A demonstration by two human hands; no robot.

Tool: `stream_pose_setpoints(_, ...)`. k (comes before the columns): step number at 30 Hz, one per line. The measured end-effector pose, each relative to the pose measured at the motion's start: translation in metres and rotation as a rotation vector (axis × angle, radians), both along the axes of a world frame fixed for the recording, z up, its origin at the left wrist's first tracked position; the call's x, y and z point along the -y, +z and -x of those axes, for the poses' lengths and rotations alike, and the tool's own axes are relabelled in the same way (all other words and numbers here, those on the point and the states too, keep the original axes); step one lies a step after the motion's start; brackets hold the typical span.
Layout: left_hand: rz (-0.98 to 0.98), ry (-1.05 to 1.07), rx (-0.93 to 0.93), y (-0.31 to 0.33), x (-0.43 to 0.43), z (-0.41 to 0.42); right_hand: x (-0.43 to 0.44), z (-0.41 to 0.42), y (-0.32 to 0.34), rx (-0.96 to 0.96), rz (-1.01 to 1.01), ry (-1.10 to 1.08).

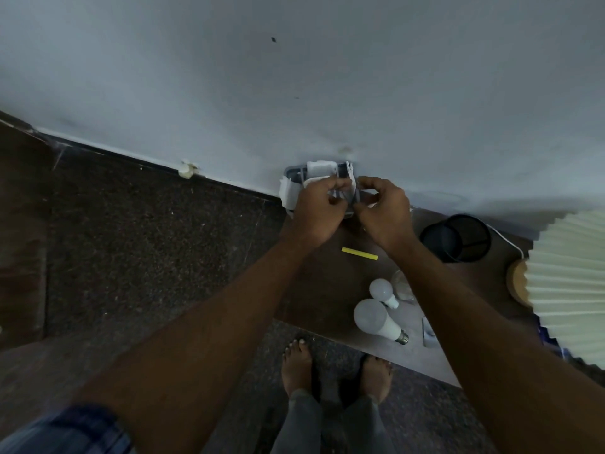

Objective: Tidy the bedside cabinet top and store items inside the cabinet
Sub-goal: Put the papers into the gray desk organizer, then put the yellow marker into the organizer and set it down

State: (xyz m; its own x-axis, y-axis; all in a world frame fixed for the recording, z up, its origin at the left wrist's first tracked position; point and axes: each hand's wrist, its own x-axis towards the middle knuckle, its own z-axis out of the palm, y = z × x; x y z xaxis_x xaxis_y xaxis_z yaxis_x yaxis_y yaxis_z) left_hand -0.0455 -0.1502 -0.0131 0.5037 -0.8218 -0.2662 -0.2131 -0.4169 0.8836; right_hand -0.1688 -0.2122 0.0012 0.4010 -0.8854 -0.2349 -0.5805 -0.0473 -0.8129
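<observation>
Pale wall (294,77), white skirting strip (131,155), dark speckled floor (147,240).

The left hand (316,214) and right hand (384,213) hide most of the grey tray (292,173), perhaps pinching white paper (340,194); the lampshade (569,283) is cut off at the right edge.

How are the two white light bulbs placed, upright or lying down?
Lying down. The larger bulb and the smaller bulb both rest sideways, bases pointing lower right.
</observation>
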Motion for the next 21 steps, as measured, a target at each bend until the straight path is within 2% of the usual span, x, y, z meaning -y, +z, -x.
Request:
stream_pose_setpoints(8, 0.073, 0.037, 0.044, 0.008, -0.006, 0.009, -0.003, 0.013, 0.003, -0.061, 0.024, -0.035)
stream_pose_setpoints(14, 0.119, 0.023, 0.024, 0.019, -0.032, 0.025, -0.024, 0.03, 0.015, 0.005, 0.113, 0.045)
stream_pose_setpoints(18, 0.073, -0.018, 0.05, 0.011, -0.05, 0.033, -0.038, 0.042, 0.01, -0.056, 0.062, 0.097)
stream_pose_setpoints(21, -0.002, -0.015, 0.085, -0.002, -0.061, 0.04, -0.05, 0.047, 0.003, -0.139, 0.046, 0.048)
